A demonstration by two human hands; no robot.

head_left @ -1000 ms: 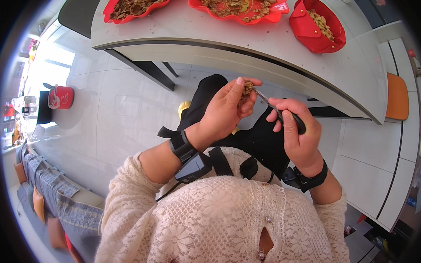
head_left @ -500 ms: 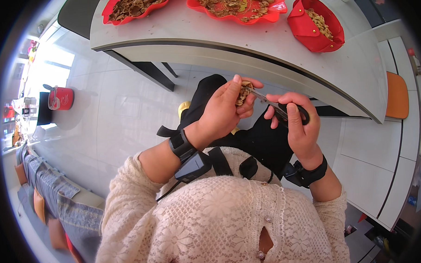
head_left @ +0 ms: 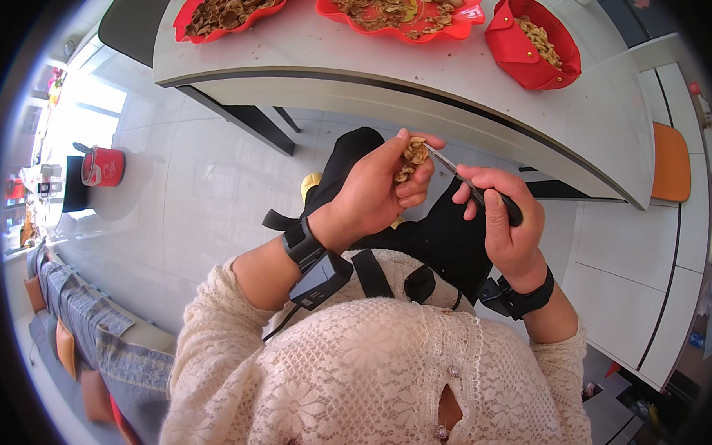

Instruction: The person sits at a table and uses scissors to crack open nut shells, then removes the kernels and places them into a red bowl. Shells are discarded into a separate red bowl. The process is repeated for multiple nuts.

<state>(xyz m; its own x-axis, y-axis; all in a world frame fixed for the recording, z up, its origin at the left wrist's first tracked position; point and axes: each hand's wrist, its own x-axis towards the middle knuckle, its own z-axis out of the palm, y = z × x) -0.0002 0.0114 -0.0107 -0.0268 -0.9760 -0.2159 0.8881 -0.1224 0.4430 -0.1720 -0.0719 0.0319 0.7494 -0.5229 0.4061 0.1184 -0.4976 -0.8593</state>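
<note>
My left hand (head_left: 378, 182) is closed around an opened walnut (head_left: 412, 156), its pale brown kernel and shell showing between thumb and fingers. In my right hand (head_left: 509, 217) is a pair of scissors (head_left: 460, 178) with black handles, gripped by thumb and fingers. The metal tip reaches the walnut at its upper right side. Both hands are over my lap, in front of the table's near edge. How far the blades are apart is too small to tell.
On the white table (head_left: 303, 63) stand a red scalloped tray of shells (head_left: 200, 36), another red tray (head_left: 470, 18) with shell bits, and a red snap-cornered basket (head_left: 514, 44) of walnut kernels. An orange-seated chair (head_left: 671, 163) is at right; a red bucket (head_left: 105, 167) stands on the floor at left.
The scissors have turned in my right hand, and their tip has shifted slightly at the walnut. The walnut is tilted a little differently in my left hand, showing more kernel.
</note>
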